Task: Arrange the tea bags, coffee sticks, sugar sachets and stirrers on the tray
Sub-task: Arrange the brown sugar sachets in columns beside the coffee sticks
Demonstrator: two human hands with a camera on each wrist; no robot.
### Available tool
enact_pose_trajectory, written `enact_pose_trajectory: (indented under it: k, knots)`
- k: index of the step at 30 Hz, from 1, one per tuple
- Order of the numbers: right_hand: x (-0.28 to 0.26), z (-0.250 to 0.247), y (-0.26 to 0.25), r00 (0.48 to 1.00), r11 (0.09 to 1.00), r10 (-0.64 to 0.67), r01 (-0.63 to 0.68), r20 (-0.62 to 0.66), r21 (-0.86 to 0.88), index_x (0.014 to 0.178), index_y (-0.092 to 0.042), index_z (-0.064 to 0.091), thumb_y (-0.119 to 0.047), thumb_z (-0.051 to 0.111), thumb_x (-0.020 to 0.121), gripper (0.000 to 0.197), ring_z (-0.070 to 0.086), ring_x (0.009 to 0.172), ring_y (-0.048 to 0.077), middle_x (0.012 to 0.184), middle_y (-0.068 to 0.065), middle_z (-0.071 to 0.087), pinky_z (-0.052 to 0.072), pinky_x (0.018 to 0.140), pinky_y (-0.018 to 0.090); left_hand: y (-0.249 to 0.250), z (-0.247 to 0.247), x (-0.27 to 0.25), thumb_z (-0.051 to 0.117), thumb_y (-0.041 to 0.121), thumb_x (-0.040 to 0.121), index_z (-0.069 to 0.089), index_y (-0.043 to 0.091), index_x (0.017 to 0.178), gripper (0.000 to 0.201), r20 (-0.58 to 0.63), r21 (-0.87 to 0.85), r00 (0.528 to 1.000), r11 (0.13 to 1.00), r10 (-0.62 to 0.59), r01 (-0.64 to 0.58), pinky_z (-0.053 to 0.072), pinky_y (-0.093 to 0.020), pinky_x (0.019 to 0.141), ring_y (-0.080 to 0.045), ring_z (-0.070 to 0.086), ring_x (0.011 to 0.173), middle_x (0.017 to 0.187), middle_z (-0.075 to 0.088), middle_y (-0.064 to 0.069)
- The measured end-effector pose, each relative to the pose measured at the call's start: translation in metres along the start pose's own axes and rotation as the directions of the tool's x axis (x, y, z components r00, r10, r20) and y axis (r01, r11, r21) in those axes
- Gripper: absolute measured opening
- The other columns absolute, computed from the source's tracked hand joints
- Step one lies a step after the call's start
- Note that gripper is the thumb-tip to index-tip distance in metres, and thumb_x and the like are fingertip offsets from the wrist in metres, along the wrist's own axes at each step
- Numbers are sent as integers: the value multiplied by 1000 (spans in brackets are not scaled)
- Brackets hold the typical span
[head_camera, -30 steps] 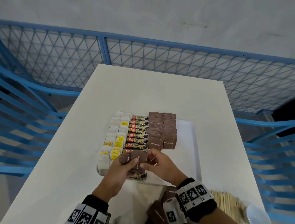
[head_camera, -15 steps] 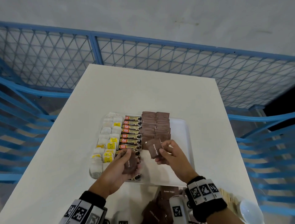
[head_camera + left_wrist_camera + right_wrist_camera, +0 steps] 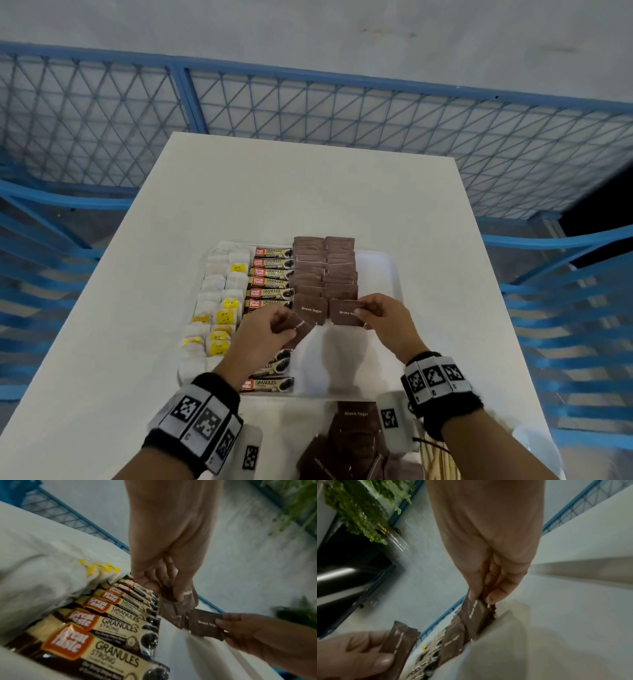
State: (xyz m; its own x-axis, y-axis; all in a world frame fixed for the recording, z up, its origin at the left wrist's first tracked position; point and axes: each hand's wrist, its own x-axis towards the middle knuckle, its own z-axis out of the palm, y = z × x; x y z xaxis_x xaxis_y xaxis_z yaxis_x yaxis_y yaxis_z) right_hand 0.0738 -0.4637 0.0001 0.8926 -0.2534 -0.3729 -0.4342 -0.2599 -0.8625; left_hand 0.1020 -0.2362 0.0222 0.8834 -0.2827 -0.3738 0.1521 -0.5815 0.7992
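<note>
A: What do we hold over the tray (image 3: 390, 274)?

B: Our right hand (image 3: 387, 320) pinches a brown sachet (image 3: 344, 312) between thumb and fingers; its white print reads "Brown Su", the rest under our thumb. It sits at the near end of the right sugar column, its near edge lifted in our grip. Our left hand (image 3: 263, 330) grips a small bunch of brown sachets (image 3: 297, 324), fingers curled round them, at about nine o'clock from the right hand and just beside the coffee.

A: And what is written on the rest?

B: The sachet at the near end of the left sugar column (image 3: 309, 310) reads "Brown Sugar" in full. At nine o'clock of the sugar runs the row of coffee sticks (image 3: 272, 274), each printed "Great Taste GRANULES"; the left wrist view adds "STRONG". Further toward nine o'clock lie two columns of white tea bags (image 3: 219, 298), some with yellow tags (image 3: 226, 317) whose marks are too small to read.

A: Outside the tray?

B: At six o'clock, on the white table (image 3: 308, 192), we see a loose pile of sachets (image 3: 346, 442), one reading "Brown Sugar", and pale wooden stirrers (image 3: 440, 462) at about five o'clock.
</note>
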Motion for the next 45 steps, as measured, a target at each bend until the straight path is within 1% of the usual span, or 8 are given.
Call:
enact_pose_trajectory:
  k: [5,9,15,20,28,37,40,45]
  knots:
    - [11,0,2,997,962,-83,79,-5,-261,88,-16,56,-3,67,80,20,58,64,11,75,1,63,46,66,16,3,15,23,65,5,82,67,11,101,20,14,234,987,959,159,-157,35,-3,64,-6,55,83,91,64,6]
    - [12,5,3,987,914,-157,156,29,-375,95,-16,53,-7,71,76,28,53,68,8,84,-1,57,40,60,4,3,21,37,62,6,84,67,11,101,18,52,342,974,912,222,-226,41,-22,78,-15,57,91,99,66,-2]
    - [15,11,2,966,816,-239,253,96,-520,107,-11,48,-8,69,76,37,46,83,14,102,1,47,37,74,18,-1,29,45,66,17,82,64,14,110,28,13,575,941,768,338,-284,42,-37,88,-25,56,101,108,59,-5]
    - [15,14,5,956,765,-282,277,85,-581,110,-11,49,-12,70,74,41,48,97,22,111,8,48,48,83,32,-6,30,39,81,31,63,65,18,104,46,16,645,929,706,370,-292,44,-43,82,-27,60,92,101,61,-5]
    - [13,17,4,940,691,-334,293,68,-661,114,-12,51,-18,75,72,48,45,104,25,116,9,47,48,86,33,-5,33,39,90,28,42,68,20,92,55,47,761,908,574,416,-302,47,-40,65,-25,62,77,88,62,-2]
    - [-5,8,4,930,725,-362,319,56,-611,112,-11,54,-20,67,81,35,47,98,19,108,5,51,45,84,30,-3,23,15,85,23,57,67,17,100,46,-50,688,917,679,395,-255,47,-44,74,-30,63,86,97,63,-8]
    - [-28,-5,6,928,755,-360,350,96,-554,101,-12,59,-19,61,87,16,46,74,0,92,-4,53,41,74,18,-2,20,-9,72,17,76,65,15,104,29,74,583,917,729,392,-359,43,-38,82,-25,59,95,103,61,-6]
    - [-82,-19,27,939,749,-254,341,230,-568,91,-20,61,-23,58,89,4,48,68,0,85,-8,57,38,65,11,-16,35,-63,55,25,90,58,19,115,25,484,464,837,736,256,-494,35,-21,86,-13,51,102,114,55,0]
